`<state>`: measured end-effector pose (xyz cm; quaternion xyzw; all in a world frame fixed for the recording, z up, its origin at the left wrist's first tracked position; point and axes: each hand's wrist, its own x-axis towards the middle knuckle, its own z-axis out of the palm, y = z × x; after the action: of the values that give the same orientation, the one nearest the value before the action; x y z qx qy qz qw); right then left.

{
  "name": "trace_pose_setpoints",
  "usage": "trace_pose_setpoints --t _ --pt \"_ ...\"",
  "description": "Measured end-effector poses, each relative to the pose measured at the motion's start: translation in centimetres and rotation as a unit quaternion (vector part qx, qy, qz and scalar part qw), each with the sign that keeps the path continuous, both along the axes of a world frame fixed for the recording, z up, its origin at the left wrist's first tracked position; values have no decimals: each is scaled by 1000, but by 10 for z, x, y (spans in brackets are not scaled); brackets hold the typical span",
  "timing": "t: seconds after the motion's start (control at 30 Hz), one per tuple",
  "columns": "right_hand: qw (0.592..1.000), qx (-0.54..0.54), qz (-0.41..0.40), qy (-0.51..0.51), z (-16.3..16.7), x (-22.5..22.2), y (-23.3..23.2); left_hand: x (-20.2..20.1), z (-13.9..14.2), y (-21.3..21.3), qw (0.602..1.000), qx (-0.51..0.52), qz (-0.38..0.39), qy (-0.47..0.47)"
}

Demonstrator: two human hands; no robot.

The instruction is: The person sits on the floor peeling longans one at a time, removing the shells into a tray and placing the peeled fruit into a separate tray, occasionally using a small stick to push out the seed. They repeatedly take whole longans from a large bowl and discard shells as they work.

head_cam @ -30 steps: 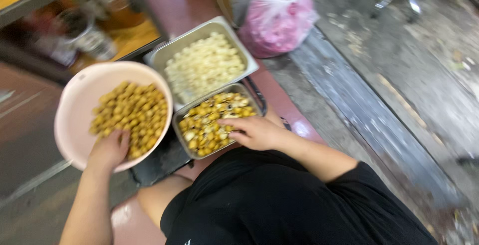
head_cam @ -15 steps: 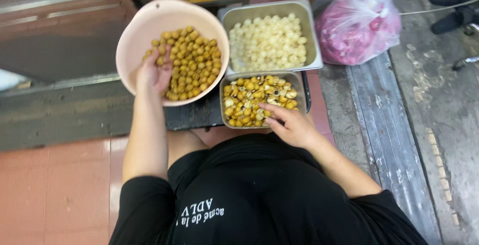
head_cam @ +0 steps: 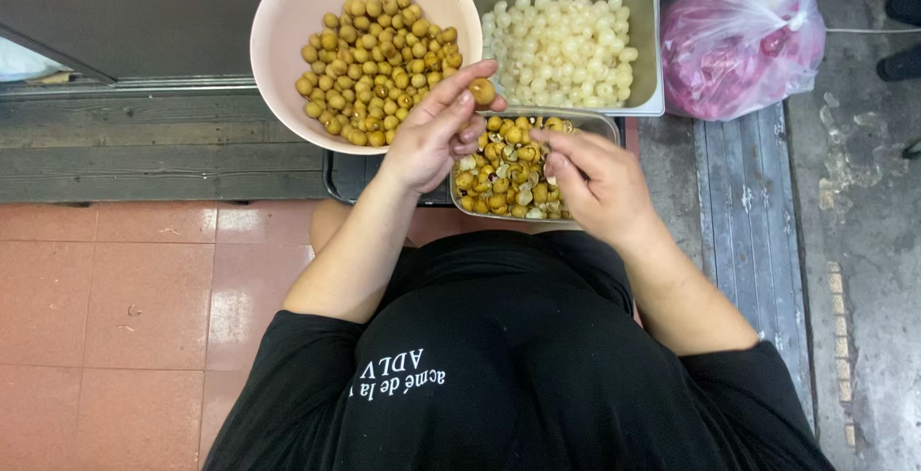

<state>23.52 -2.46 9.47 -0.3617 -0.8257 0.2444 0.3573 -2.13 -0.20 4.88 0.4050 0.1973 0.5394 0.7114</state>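
Left hand pinches one brown fruit; right hand curls, its hold unclear. Upper centre, pink bowl half full; peeled-fruit tray well filled; shell tray heaped.

I am looking down at what reads as a street-side or back-of-shop food preparation spot, not a home kitchen. The work sits low, near the ground, over worn red floor tiles and rough grey concrete paving. 2 catering-style steel trays and 1 large pink plastic bowl hold fruit sorted in bulk: whole brown ones, peeled white ones, and shells. A knotted pink plastic bag lies on weathered grey boards, the kind of setting a market stall keeps.
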Motion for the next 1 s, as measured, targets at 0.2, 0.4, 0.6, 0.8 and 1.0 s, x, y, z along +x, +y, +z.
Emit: trace_pose_setpoints --t 0.2,0.4,0.6,0.8,1.0 --pt "985 137 -13 -99 24 -15 6 24 -9 -15 995 -84 23 -41" --pt "969 160 -7 -186 30 -18 10 37 -27 -21 992 -103 37 -58" --pt "970 138 6 -199 33 -19 14 46 -38 -22 991 -59 121 3" --pt "973 107 12 -205 30 -18 16 48 -46 -23 987 -34 149 57" --pt "975 126 -31 -179 4 -23 23 47 -59 -16 979 -28 174 105"
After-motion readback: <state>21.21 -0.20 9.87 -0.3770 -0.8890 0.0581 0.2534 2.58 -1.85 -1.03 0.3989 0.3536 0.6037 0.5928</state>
